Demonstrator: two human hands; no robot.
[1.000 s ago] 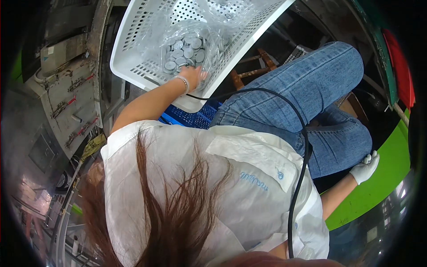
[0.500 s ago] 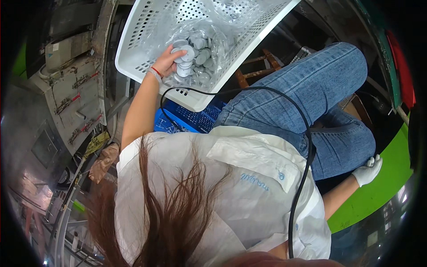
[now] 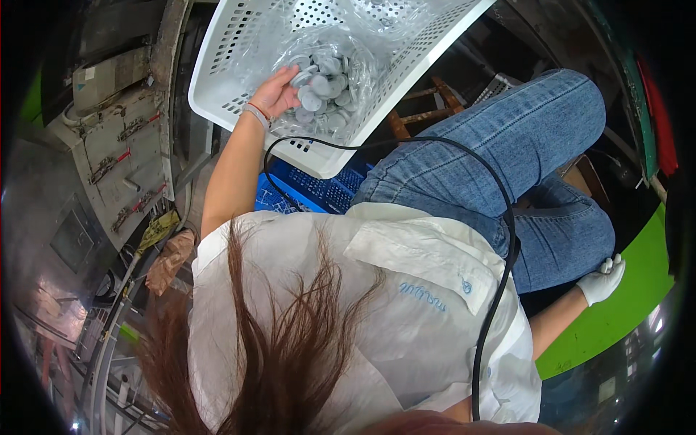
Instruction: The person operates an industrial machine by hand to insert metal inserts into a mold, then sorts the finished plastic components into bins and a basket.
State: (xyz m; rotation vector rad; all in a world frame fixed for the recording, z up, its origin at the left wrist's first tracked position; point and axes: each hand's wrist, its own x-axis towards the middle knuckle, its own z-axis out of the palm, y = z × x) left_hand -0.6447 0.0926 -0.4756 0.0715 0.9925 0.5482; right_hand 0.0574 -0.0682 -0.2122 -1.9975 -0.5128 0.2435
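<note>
My bare left hand [image 3: 275, 93], with a red band and a clear band at the wrist, is inside a white perforated basket [image 3: 328, 167]. Its palm shows and its fingers are open, beside a heap of round grey translucent discs [image 3: 326, 85]. The fingertips are close to the nearest discs; none is plainly gripped. Clear plastic film [image 3: 362, 43] lines the basket around the heap. At the far right, my right hand [image 3: 603, 281] wears a white glove and rests by my knee at a green surface [image 3: 616, 326]. Its fingers are curled, with nothing visible in them.
Below the basket stands a blue perforated crate [image 3: 326, 190] with small pale pieces in its left part. A black cable [image 3: 478, 163] loops from the basket's near rim across my lap. Machinery with a metal panel [image 3: 119, 148] fills the left side.
The discs that my left hand held have left its fingers and lie on the heap. That hand has turned so its palm shows. The right hand has barely moved.
</note>
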